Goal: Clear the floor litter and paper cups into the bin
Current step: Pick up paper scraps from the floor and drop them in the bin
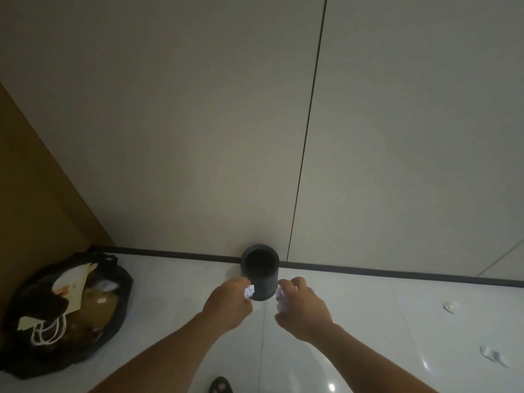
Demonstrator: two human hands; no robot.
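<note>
A small dark round bin (262,280) stands on the glossy floor against the wall. My left hand (228,303) is just left of the bin and grips a crumpled white paper scrap (249,291). Just right of the bin, my right hand (303,307) holds another crumpled white paper wad (280,297). Both hands are a little below the bin's open top. Two white litter pieces lie on the floor at the right: one small scrap (451,306) and a longer one (493,355).
A full black rubbish bag (119,310) with paper bags and card in it sits at the left by a brown wall (34,194). A pale panelled wall (226,123) with a dark skirting rises behind the bin. My sandalled foot (220,385) shows at the bottom.
</note>
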